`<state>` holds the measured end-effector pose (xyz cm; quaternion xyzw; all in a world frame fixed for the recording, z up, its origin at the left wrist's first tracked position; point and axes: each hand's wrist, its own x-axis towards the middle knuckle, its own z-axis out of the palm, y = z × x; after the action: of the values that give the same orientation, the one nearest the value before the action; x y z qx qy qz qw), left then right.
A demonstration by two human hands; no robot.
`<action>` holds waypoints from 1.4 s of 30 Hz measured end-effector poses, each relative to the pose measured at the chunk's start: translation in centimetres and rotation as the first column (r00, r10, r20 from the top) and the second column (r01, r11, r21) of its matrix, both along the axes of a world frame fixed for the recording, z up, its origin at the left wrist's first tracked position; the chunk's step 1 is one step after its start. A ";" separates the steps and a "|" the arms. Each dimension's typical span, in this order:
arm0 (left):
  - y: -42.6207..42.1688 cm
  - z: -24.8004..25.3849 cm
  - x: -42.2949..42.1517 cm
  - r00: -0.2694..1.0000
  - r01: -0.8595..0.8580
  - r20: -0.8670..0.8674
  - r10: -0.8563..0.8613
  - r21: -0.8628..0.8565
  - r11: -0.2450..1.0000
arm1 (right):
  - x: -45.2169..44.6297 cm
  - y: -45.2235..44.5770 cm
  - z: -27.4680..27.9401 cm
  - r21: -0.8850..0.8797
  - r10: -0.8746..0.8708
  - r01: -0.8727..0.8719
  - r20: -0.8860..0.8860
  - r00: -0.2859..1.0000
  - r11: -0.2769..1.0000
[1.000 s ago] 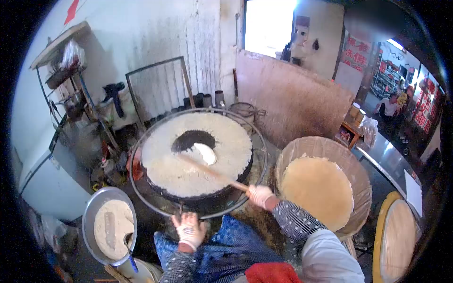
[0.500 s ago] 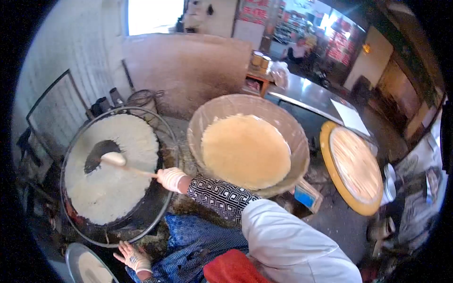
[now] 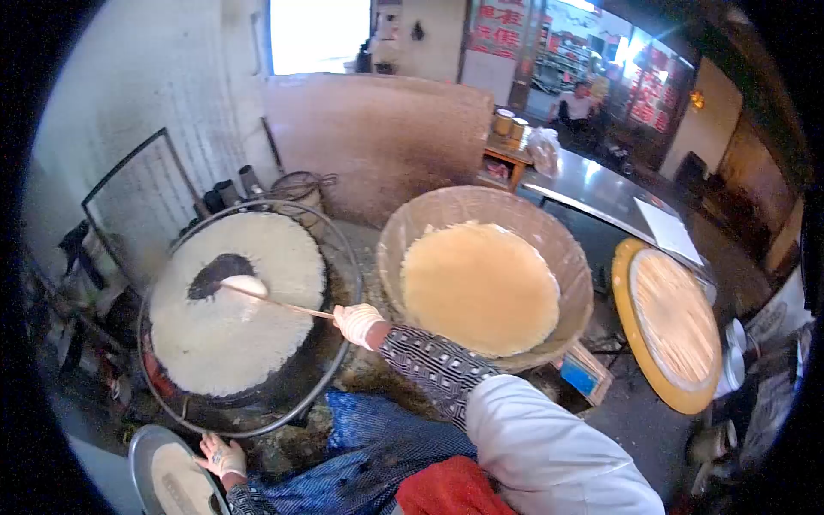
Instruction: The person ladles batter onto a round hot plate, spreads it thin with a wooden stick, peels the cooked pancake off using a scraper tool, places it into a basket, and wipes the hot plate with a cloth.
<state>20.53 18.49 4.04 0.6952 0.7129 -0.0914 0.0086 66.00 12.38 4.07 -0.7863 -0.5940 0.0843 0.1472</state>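
Observation:
My right hand [image 3: 357, 324], wrapped at palm and wrist in pale banded material, grips a thin wooden stick [image 3: 292, 307]. At the stick's far end is a pale, rounded head [image 3: 244, 285], resting on a wide layer of whitish batter [image 3: 249, 352]. This batter covers most of a large round black griddle [image 3: 296, 382], apart from a dark bare patch [image 3: 210, 279] beside the head. Lower left, my left hand [image 3: 221, 457] has its fingers spread at the rim of a metal basin [image 3: 137, 468] holding pale batter. Whether it touches the rim I cannot tell.
A metal ring [image 3: 354, 283] surrounds the griddle. To the right stands a deep round basket [image 3: 571, 283] with stacked tan flatbreads [image 3: 481, 287]. Beyond it are a yellow-rimmed round tray [image 3: 625, 300] and a steel table [image 3: 592, 184]. A person [image 3: 577, 105] sits in the background.
The view has shifted, so the scene sits further right. The stick's head has moved slightly round the bare patch, which has changed shape. My left hand has come to the basin's rim.

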 end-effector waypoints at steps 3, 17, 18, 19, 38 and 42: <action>-1.5 -4.9 0.6 0.909 0.304 0.085 -0.409 0.537 0.787 | -2.7 -2.2 2.8 -0.031 0.129 -0.129 -0.009 0.992 0.991; -7.7 -2.4 5.3 0.825 0.439 0.157 -0.543 0.427 0.791 | 0.9 1.5 0.2 -0.066 0.009 -0.005 0.056 0.998 0.998; -7.3 -1.7 5.3 0.860 0.377 0.211 -0.464 0.348 0.858 | 0.3 0.8 0.2 0.080 0.086 -0.090 0.057 0.995 0.993; -6.6 -1.0 5.6 0.883 0.331 0.254 -0.395 0.258 0.908 | -0.2 0.1 0.3 0.220 0.167 -0.181 0.081 0.983 0.959; 2.3 -4.6 -2.8 0.986 0.108 0.071 -0.150 0.409 0.906 | 0.1 -2.9 3.0 -0.088 0.099 -0.087 0.148 0.984 0.992; -5.1 1.1 6.9 0.871 0.340 0.206 -0.446 0.401 0.850 | 0.3 -2.6 0.4 -0.090 0.094 -0.080 0.160 0.983 0.993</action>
<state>27.46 13.38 5.14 0.8232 0.5490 0.1415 -0.0301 66.33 9.75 4.52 -0.7693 -0.6340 0.0503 0.0613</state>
